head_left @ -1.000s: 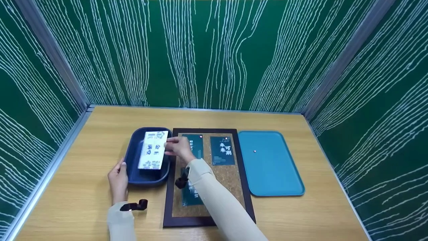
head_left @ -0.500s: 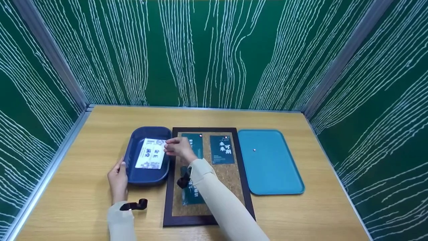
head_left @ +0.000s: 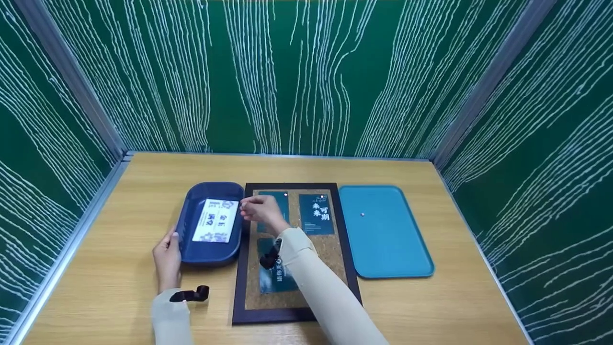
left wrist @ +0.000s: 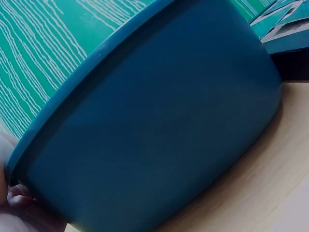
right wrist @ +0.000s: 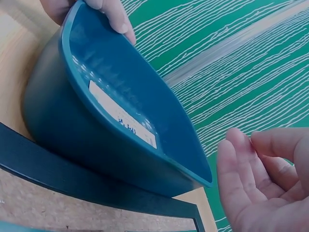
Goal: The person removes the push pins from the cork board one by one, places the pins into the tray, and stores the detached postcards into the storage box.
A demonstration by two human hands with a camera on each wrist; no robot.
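A white card [head_left: 215, 220] with purple patterns and dark characters lies in the dark blue plastic basin [head_left: 206, 253]. My left hand [head_left: 167, 258] grips the basin's left rim, thumb on top; in the left wrist view the basin's wall [left wrist: 159, 116] covers most of the picture. Beside the opposite rim is my right hand [head_left: 263, 211], over the corkboard's edge. Its fingers [right wrist: 234, 169] are loosely bent, the tips near one another, with nothing between them. The right wrist view also has the card [right wrist: 123, 113] down inside the basin.
A dark-framed corkboard [head_left: 333, 254] lies right of the basin, bearing green cards [head_left: 316, 214], two with pins showing at their upper corners; the right arm partly hides it. Further right is a teal tray [head_left: 392, 249] with one small pin [head_left: 362, 214]. Green patterned walls enclose the table.
The right hand lowered the white card into the basin, let go of it and drew back slightly to the right. The left hand has stayed on the rim.
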